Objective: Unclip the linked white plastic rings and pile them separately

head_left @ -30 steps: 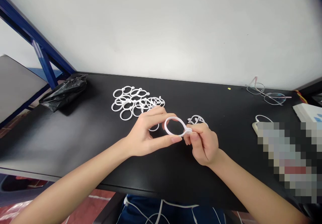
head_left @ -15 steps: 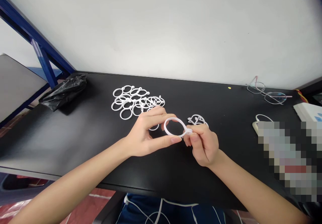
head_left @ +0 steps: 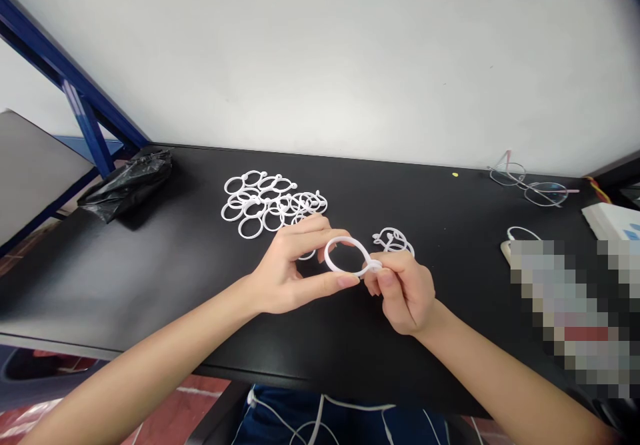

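A white plastic curtain ring point(head_left: 330, 261) is held above the black table point(head_left: 165, 265) between both hands. Thumb and fingers of my left hand point(head_left: 295, 265) grip the ring's round band from below and above. My right hand point(head_left: 403, 288) pinches the small eyelet end at the ring's right side; its details are partly hidden by the fingers. Behind my left hand lies a loose pile of several white rings point(head_left: 250, 226), partly covered by that hand. Just beyond my right hand rests a smaller group of white rings point(head_left: 400, 238).
A crumpled black plastic bag point(head_left: 125, 185) lies at the table's left end. Eyeglasses point(head_left: 545, 193) sit at the back right, near a white box point(head_left: 610, 221) and a blurred-out item point(head_left: 565, 311). White cables point(head_left: 320, 405) hang by my lap. A wall point(head_left: 320, 65) rises behind.
Almost nothing differs. Both hands keep hold of the ring, with only a very slight shift in the view.
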Demonstrator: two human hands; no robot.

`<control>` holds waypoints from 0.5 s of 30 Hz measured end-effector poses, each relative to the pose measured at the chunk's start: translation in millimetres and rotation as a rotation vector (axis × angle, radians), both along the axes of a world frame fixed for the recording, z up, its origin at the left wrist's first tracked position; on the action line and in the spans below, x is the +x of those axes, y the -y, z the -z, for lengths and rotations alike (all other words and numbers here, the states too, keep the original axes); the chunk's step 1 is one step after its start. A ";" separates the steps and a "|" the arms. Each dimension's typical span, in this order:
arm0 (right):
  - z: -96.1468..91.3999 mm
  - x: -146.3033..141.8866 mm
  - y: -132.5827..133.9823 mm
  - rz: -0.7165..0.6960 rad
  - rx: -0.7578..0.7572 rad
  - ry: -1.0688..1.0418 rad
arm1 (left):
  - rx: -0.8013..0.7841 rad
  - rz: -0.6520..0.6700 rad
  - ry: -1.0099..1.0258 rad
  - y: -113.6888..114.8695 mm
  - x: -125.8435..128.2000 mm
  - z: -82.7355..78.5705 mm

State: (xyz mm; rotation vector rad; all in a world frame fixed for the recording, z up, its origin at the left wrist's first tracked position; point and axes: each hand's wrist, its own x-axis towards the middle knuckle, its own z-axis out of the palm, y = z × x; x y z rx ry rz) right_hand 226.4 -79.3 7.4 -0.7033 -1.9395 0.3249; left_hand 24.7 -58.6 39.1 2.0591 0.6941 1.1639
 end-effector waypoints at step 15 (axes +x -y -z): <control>2.8 -7.3 3.5 -0.090 -0.031 -0.079 | -0.035 0.055 0.033 1.0 0.0 2.8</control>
